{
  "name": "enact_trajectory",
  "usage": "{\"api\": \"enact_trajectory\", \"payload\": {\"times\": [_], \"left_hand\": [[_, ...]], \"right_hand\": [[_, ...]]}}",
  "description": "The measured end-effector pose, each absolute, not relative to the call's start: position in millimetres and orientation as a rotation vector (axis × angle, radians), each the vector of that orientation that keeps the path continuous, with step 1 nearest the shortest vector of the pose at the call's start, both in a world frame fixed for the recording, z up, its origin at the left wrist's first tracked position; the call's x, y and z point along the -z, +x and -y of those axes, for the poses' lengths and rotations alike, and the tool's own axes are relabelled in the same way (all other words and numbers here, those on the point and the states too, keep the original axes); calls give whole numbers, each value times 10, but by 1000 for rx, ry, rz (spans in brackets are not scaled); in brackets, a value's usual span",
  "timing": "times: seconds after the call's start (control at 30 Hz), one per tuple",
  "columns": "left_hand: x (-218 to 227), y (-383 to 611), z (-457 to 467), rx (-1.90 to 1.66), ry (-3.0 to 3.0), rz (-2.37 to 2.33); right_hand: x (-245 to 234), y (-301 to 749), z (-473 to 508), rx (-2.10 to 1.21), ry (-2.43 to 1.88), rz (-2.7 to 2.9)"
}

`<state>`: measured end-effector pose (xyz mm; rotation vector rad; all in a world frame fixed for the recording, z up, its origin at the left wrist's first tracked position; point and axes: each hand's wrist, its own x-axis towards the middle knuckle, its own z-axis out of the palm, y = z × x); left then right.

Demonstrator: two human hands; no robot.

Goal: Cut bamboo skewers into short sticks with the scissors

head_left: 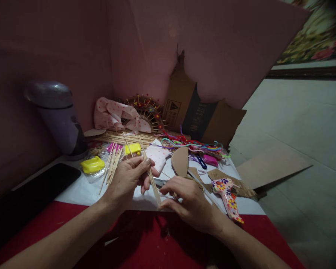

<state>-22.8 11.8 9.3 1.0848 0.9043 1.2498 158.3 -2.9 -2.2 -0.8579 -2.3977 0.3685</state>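
Note:
My left hand (136, 170) pinches a small bundle of thin wooden sticks (154, 183) between thumb and fingers, slanting down toward me. A separate stick (127, 144) pokes up behind its fingers. My right hand (190, 200) is curled at the bundle's lower end, with thumb and index fingertips against the sticks. Partly hidden behind the right hand is a metal tool with a gold-coloured loop (198, 184), perhaps scissors. More short sticks (113, 166) lie left of my left hand. Just beyond the hands are a folded dotted cloth (157, 155) and a half-round cardboard piece (180, 161).
A purple tumbler (60, 123) and a black phone (50, 183) stand and lie at left. Yellow packets (92, 164) sit nearby. Colourful pipe cleaners (196, 144), a decorated fan-shaped piece (149, 112) and torn cardboard (198, 108) are behind. A flowered glue gun (228, 198) lies at right.

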Motion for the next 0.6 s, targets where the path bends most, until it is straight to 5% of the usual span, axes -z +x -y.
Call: {"api": "enact_trajectory", "payload": {"times": [0.6], "left_hand": [[-141, -208, -36, -1126, 1301, -870]], "right_hand": [[-179, 1763, -61, -171, -1528, 2716]]}}
